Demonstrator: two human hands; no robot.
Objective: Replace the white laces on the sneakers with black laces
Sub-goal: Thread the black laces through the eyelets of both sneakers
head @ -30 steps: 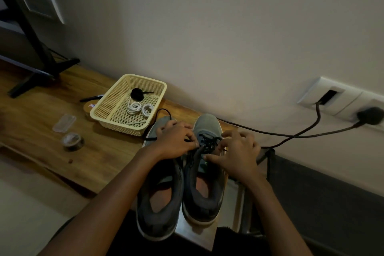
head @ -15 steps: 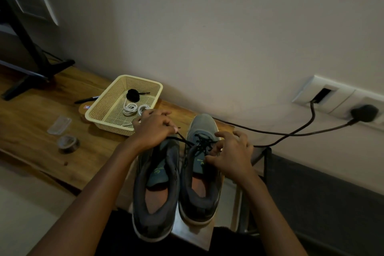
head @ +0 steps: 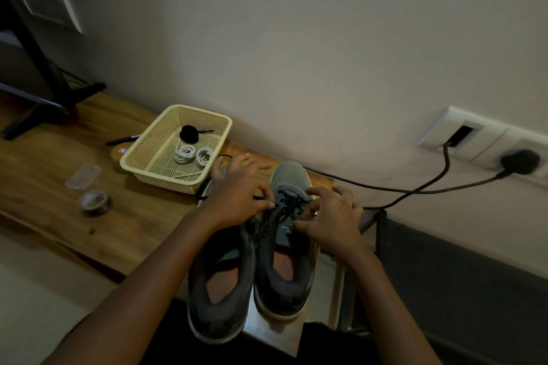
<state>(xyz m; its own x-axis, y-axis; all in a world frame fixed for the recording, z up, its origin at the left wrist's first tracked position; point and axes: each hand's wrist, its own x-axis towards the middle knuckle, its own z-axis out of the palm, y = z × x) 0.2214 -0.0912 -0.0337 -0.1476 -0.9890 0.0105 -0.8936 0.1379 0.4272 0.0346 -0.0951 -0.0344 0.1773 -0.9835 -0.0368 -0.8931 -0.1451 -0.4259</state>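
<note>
Right now both hands sit over the right sneaker (head: pixel 284 246), toe pointing away toward the wall, left hand (head: pixel 237 198) pinching the black lace (head: pixel 286 201) end, right hand (head: pixel 332 216) half-curled beside the eyelets, grip unclear; left hand is nearer.

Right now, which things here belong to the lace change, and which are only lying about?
For the job:
- right sneaker, black lace in it
- left sneaker
- basket with white laces and a spare black lace
- left hand, right hand

Lying about:
- tape roll
- clear plastic piece
- pen
- wall cables
</note>
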